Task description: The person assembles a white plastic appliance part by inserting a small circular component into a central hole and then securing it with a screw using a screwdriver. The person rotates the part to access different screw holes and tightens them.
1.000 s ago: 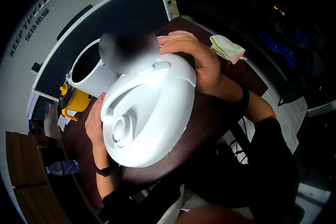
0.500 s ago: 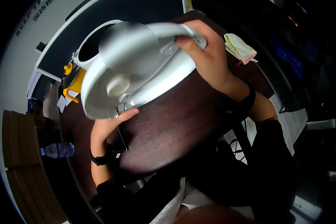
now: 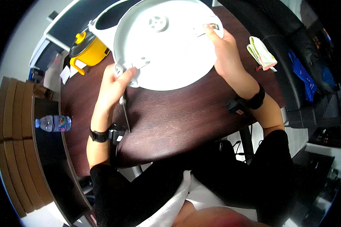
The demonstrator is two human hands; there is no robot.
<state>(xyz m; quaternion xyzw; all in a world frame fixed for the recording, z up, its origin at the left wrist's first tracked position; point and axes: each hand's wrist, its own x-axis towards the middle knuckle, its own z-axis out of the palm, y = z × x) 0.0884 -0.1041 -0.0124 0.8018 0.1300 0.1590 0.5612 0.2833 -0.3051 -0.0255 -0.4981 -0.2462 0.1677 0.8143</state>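
A large round white shallow shell is raised over the table, its hollow inner side facing me. A small pale disc sits inside near its far edge, and metal fittings show at both sides. My left hand grips the left rim, thumb on the inner side. At the right rim my right hand is closed likewise, its thumb by a metal fitting. Behind the shell's left side shows part of a white ring-shaped frame. A thin metal rod points down beside my left wrist, its upper end partly hidden.
A yellow pot with a dark lid stands at the back left of the dark wooden table. A plastic bottle lies left, near brown cartons. A folded cloth lies at the right, before a black chair.
The white shell has been tilted so that its inside faces me squarely. My right hand has shifted to its right rim, and my left hand still grips the left side.
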